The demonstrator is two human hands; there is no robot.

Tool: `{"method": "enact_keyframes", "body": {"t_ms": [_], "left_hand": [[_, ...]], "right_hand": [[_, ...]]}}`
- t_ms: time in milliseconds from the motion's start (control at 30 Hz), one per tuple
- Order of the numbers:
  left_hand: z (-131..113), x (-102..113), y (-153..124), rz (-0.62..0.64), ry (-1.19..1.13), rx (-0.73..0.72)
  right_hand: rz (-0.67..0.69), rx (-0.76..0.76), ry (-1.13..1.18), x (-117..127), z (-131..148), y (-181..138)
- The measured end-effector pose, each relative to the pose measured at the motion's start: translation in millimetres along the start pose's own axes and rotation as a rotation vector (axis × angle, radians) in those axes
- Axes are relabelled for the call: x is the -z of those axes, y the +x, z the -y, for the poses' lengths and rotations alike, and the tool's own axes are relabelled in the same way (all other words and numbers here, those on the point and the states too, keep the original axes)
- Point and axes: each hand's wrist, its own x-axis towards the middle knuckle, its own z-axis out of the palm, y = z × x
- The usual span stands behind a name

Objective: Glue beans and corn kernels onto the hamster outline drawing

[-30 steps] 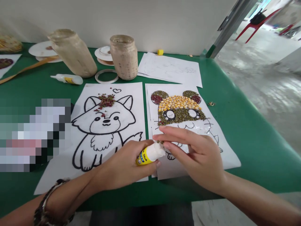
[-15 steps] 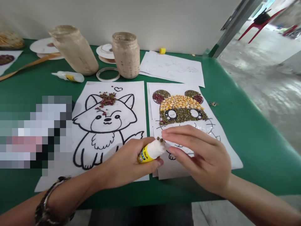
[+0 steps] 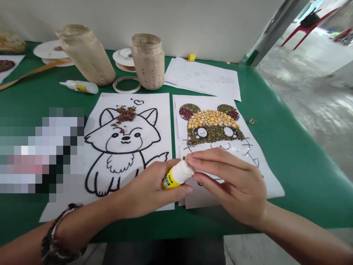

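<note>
My left hand (image 3: 154,187) is closed around a yellow and white glue stick (image 3: 179,173), held at a tilt above the two sheets. A small green bean (image 3: 184,158) clings to its white tip. My right hand (image 3: 234,184) has its fingertips against that tip, fingers stretched out and thumb a little apart. Beneath the right hand is a hamster drawing (image 3: 261,176), partly filled with corn kernels (image 3: 213,118) and green beans (image 3: 217,134); wet glue shines on its lower face. To the left lies a fox drawing (image 3: 154,121) with a pile of red and green beans (image 3: 127,113) on its head.
Two cloudy jars (image 3: 149,62) (image 3: 88,55) stand at the back by a tape ring (image 3: 127,85) and ribbon spools (image 3: 124,59). A glue bottle (image 3: 79,87) lies at left. Behind the hamster are more sheets (image 3: 204,79) and a yellow cap (image 3: 191,57). A blurred-out object (image 3: 41,151) is at left.
My right hand has moved slightly left, its fingertips now meeting the glue stick's tip. Fewer green beans show on the tip. My left hand keeps its hold.
</note>
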Motion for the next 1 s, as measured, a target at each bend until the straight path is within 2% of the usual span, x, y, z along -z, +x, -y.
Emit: {"method": "enact_keyframes", "body": {"t_ms": [133, 433, 667, 1000], "left_hand": [[-1.8, 0.9, 0.6, 0.021, 0.020, 0.024], [1.7, -2.1, -1.6, -0.019, -0.024, 0.048], [1.8, -2.5, -0.6, -0.078, -0.045, -0.016], [1.8, -2.5, 0.9, -0.171, 0.025, 0.038]], "right_hand": [[-0.021, 0.016, -0.025, -1.6, -1.1, -1.9], [-0.070, 0.000, -0.003, -4.9, -0.3, -2.1], [-0.089, -0.036, 0.088, -6.0, -1.0, -2.5], [-0.128, -0.181, 0.252, -8.7, -1.6, -2.5]]}}
